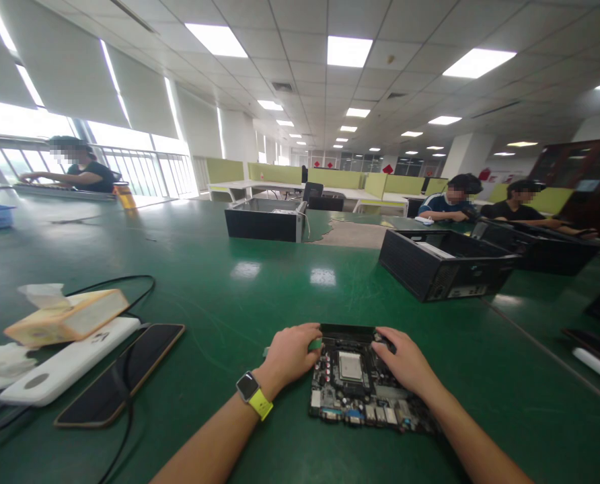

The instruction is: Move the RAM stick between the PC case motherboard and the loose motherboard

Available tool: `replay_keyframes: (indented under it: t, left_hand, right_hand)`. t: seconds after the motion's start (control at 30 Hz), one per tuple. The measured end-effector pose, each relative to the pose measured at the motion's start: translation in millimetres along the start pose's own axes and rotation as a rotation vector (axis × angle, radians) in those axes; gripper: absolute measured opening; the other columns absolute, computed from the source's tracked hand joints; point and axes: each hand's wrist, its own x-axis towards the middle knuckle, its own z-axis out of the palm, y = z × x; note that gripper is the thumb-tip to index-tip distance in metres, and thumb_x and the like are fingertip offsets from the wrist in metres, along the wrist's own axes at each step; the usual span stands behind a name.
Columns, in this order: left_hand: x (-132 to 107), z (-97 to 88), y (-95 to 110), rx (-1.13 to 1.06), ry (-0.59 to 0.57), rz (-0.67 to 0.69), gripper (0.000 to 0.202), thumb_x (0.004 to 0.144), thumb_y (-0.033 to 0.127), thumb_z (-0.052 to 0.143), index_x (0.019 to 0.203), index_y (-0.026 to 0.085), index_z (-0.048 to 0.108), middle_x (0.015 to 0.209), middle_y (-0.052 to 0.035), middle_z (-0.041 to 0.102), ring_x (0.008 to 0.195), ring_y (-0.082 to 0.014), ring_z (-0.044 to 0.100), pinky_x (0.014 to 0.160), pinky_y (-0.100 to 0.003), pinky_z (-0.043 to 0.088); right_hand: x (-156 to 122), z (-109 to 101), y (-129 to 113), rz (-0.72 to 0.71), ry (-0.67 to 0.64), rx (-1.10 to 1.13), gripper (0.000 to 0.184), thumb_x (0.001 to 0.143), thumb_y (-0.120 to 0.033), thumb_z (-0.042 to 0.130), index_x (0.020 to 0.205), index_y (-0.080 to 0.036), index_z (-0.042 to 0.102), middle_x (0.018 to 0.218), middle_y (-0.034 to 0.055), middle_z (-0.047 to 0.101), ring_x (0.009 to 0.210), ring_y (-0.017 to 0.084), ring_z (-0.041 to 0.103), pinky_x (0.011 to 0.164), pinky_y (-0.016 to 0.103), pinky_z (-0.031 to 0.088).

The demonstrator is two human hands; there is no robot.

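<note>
A motherboard [330, 390] lies flat on the green table in front of me, its ports towards me and a silvery square processor [351, 367] at its middle. My left hand [292, 351], with a watch [248, 386] on the wrist, is closed at the board's far left corner. A green piece [315, 344], apparently a memory module, shows between its fingers; most of it is hidden. At the far right corner, my right hand [403, 356] grips the board with thumb and fingers. A dark strip [348, 331] runs along the far edge between both hands.
Left of me lie a phone [148, 366], a white power bank [72, 363], a tissue pack [78, 316] and black cables. Open computer cases stand further back, one at centre [264, 224], one at right [411, 265]. Several people sit around the table.
</note>
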Motion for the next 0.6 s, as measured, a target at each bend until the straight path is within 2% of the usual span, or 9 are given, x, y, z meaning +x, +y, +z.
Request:
replay_keyframes:
  t: [0.6]
  left_hand:
    - [-0.9,3.0,-1.6,-0.004,0.005,0.029,0.027,0.081,0.031,0.051,0.104,0.027,0.064,0.127,0.0001,0.056,0.11,-0.0192,0.055,0.092,-0.031,0.043]
  right_hand:
    - [-1.7,-1.1,-0.9,-0.023,0.002,0.002,0.046,0.079,-0.04,0.05,0.116,-0.014,0.059,0.12,0.0097,0.058,0.114,0.022,0.049,0.101,0.037,0.034]
